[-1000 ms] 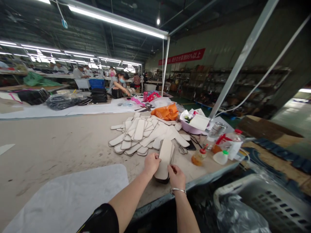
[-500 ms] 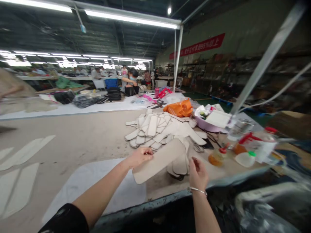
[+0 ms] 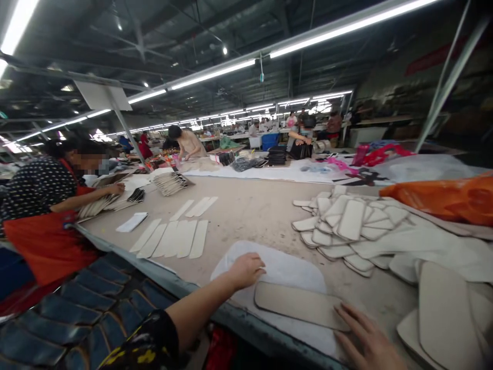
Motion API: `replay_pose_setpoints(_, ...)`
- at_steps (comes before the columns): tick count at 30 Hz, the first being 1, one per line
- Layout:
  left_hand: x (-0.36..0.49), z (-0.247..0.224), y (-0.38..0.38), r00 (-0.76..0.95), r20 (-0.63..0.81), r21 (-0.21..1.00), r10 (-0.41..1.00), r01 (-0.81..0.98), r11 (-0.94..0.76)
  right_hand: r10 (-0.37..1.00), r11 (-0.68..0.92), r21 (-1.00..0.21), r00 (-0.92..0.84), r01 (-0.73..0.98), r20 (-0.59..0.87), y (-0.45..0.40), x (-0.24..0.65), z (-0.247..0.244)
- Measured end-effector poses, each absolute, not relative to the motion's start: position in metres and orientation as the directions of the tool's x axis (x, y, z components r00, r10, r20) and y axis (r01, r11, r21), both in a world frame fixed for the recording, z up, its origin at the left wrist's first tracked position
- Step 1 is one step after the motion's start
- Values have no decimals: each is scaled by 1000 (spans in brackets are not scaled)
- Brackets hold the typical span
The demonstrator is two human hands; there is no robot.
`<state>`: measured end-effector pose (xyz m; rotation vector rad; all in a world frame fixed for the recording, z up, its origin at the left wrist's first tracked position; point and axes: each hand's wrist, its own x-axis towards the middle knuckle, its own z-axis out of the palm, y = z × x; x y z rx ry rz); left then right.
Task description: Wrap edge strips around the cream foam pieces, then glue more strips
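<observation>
A long beige panel (image 3: 300, 304) with rounded corners and a dark edge lies flat on a white sheet (image 3: 277, 259) at the table's front. My right hand (image 3: 372, 336) rests at the panel's right end, fingers stretched out and touching it. Over the sheet, just beyond the panel's left end, is my left hand (image 3: 246, 270). Its fingers are curled together; what they hold, if anything, is hidden. To the right of my right hand sits a stack of similar panels (image 3: 444, 313). A larger heap of pale panels (image 3: 350, 221) spreads behind it.
Pale strips (image 3: 173, 239) lie in rows on the left of the table (image 3: 246, 205). A person in an orange apron (image 3: 50, 252) works at the left edge, near a fanned stack (image 3: 169, 182). An orange bag (image 3: 442, 195) lies at the right. Dark blue pieces (image 3: 77, 313) sit below the table edge.
The view has swung left. The panel that my left hand held raised now lies on the white sheet. My left hand has let go of it, and my right hand has come onto its end.
</observation>
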<state>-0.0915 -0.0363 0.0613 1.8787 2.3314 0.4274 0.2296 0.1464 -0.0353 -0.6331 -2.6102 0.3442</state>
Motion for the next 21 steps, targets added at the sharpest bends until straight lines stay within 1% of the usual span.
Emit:
replay_pose_setpoints(2, -126, 66, -77, -355, 103, 213, 929, 920, 328, 478, 871, -308, -808, 384, 344, 144, 226, -37)
replay_pose_setpoints(5, -177, 71, -138, -525, 96, 97, 845, 850, 517, 499, 859, -310, -799, 407, 334, 146, 224, -38)
replay_pose_setpoints(8, -210, 71, -180, -620, 68, -3, 781, 783, 622, 526, 842, -319, -793, 435, 307, 149, 222, -39)
replay_pose_setpoints(13, -231, 60, -198, -653, -11, -99, 757, 754, 649, 558, 819, -340, -777, 461, 290, 150, 221, -44)
replay_pose_setpoints(17, -239, 57, -193, -640, -58, -128, 766, 766, 630, 565, 813, -355, -774, 462, 286, 150, 226, -51)
replay_pose_setpoints(21, -244, 59, -190, -616, -68, -138, 785, 785, 604, 567, 810, -375, -762, 450, 311, 156, 232, -70)
